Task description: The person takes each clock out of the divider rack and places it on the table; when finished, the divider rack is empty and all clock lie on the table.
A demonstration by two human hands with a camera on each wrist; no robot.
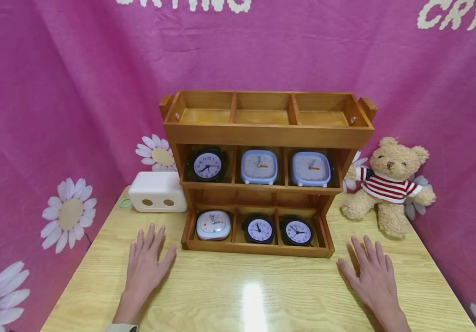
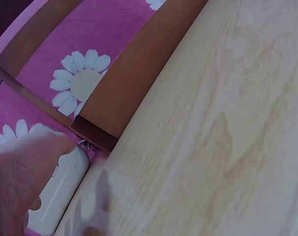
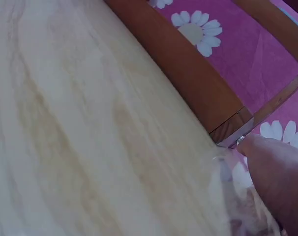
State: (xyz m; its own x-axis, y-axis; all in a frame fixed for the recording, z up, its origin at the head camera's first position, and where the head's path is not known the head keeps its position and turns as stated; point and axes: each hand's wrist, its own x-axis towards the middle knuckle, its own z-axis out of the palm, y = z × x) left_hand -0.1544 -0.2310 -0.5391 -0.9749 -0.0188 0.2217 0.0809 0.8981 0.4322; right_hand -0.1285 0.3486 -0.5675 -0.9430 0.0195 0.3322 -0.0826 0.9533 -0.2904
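Brown wood makes up the three-tier rack (image 1: 268,136) in the head view, which stands on a pale, grained desk (image 1: 217,290); its lower two tiers hold six clocks (image 1: 259,167), three round and black, three rounded and pastel. Left hand (image 1: 144,267) and right hand (image 1: 372,276) are released, fingers straight and spread, well apart, with room between them before the rack's front edge. A smooth white box (image 1: 157,192) sits beyond the left, a plush bear (image 1: 390,188) beyond the right; "CRY" reads on the pink cloth (image 1: 304,50). In the left wrist view, part of the left hand overlaps the box, near the rack's straight edge. The right wrist view shows part of the right hand by the rack's corner.
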